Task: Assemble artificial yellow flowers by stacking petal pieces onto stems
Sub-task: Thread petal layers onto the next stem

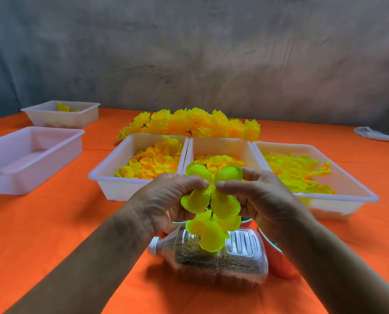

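A yellow four-lobed petal piece [220,200] is pinched at its centre between my left hand [166,200] and my right hand [261,196], above a thin dark stem [211,213]. Lower on the stem sits another yellow petal piece [209,234]. The stem rises from a clear plastic bottle [241,261] lying on its side, filled with sand. Three white trays behind hold loose yellow petals: left tray [112,175], middle tray [220,143], right tray [352,196]. A heap of finished yellow flowers [195,122] lies beyond them.
An empty white tray [14,175] sits at the left, with a smaller tray [53,118] holding a few petals behind it. A red pot [279,261] stands right of the bottle. A white object [372,133] lies at far right on the orange tablecloth [53,234].
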Available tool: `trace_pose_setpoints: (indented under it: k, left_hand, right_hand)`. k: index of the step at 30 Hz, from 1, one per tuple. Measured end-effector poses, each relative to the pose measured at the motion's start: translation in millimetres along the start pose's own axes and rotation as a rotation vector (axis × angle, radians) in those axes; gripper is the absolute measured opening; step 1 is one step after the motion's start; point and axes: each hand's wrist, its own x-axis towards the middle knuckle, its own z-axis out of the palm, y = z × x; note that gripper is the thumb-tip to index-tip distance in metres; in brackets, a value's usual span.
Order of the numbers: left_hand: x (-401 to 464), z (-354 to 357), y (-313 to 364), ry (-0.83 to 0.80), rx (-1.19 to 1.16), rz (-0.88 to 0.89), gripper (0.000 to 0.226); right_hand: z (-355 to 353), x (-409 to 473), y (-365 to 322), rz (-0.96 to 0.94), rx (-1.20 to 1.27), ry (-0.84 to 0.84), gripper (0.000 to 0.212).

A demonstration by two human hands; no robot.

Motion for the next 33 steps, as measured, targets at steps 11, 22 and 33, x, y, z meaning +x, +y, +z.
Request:
trace_pose_setpoints:
  k: [11, 22, 33]
  left_hand:
    - [-5, 10, 2, -0.023, 0.012, 0.004, 0.004]
    - [3, 6, -4, -0.067, -0.031, 0.013, 0.009]
    - [11, -6, -12, -0.187, 0.019, -0.033, 0.007]
  right_hand:
    - [-1, 8, 8, 0.064, 0.052, -0.012, 0.035]
    - [2, 15, 10, 0.196, 0.203, 0.022, 0.069]
    - [3, 15, 14, 0.190, 0.241, 0.006, 0.065]
